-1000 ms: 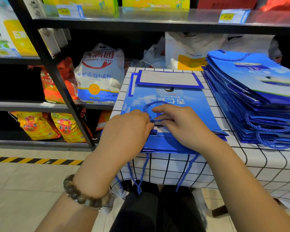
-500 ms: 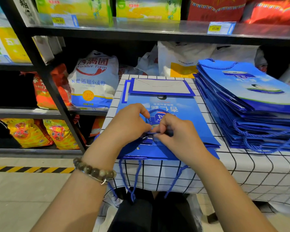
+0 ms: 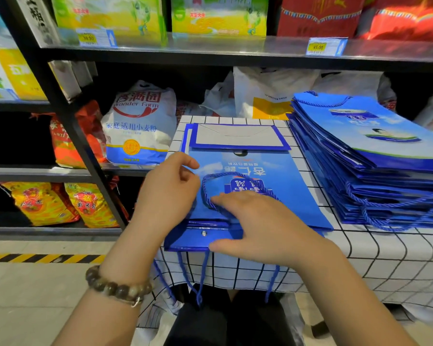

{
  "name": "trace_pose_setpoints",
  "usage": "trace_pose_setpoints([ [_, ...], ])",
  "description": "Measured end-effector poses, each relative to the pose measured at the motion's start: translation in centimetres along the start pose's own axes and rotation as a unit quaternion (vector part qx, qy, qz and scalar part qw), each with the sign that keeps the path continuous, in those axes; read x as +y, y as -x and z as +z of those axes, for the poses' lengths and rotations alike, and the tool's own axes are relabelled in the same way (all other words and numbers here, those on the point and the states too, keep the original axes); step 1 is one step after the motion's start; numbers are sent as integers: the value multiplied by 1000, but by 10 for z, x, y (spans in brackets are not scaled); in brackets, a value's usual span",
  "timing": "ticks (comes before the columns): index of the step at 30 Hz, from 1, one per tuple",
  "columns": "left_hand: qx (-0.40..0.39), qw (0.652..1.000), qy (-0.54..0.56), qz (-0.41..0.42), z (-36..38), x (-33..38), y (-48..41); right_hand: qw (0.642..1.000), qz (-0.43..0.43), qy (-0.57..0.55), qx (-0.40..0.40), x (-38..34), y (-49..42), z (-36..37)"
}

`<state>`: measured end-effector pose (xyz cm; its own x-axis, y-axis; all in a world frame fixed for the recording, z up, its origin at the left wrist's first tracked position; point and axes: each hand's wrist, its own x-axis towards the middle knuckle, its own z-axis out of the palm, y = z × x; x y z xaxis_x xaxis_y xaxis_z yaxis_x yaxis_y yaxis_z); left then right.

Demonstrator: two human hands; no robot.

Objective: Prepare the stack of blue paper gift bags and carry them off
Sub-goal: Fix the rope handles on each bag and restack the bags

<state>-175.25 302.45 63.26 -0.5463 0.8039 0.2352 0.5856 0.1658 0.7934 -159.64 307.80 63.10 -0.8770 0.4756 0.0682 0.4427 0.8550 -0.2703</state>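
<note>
Flat on the checked tablecloth [image 3: 385,258], at near edge: small stack of blue gift bags [image 3: 273,181], cords dangling over the front. Right hand [image 3: 263,226] spread, fingers straight, pressing top bag over its rope handle [image 3: 235,174], thumb along stack's near edge. Left hand [image 3: 168,193] at stack's left edge, fingers curled; cannot tell whether pinching anything. Right, just beside: tall pile of blue bags [image 3: 385,156]. Far left on shelf: flour sack [image 3: 140,126].
</note>
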Motion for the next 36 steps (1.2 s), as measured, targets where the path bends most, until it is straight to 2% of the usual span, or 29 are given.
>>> trace_pose_setpoints([
  [5,95,993,74,4,-17,-3,11,996,-56,72,-4,-6,12,-10],
  [9,54,998,42,0,-13,-6,21,994,-71,77,-3,-12,11,-11],
  [11,81,994,73,2,-8,-6,27,995,-64,74,16,-13,11,-11],
  [15,202,961,188,-4,-4,-2,35,992,-43,69,98,-17,5,-8],
  [18,213,955,205,-7,-2,3,37,971,-52,29,230,-22,-6,-1],
  [22,177,947,268,-1,1,14,39,951,-7,-80,299,-28,-16,0],
  [23,149,949,277,11,2,17,39,937,2,-109,332,-32,-17,-4],
  [25,33,950,308,45,10,22,41,896,13,-198,397,-41,-19,-13],
  [27,-89,937,324,95,19,27,44,832,7,-318,454,-46,-21,-26],
  [28,-117,935,310,124,22,30,45,794,5,-371,482,-47,-21,-35],
  [30,-113,946,262,156,19,33,42,719,-12,-473,509,-46,-19,-49],
  [33,-75,975,111,180,7,35,31,628,-8,-624,465,-38,-13,-51],
  [34,-80,977,46,190,4,33,28,620,16,-643,449,-34,-11,-48],
  [36,-123,972,-59,192,2,26,23,647,70,-631,423,-24,-3,-37],
])
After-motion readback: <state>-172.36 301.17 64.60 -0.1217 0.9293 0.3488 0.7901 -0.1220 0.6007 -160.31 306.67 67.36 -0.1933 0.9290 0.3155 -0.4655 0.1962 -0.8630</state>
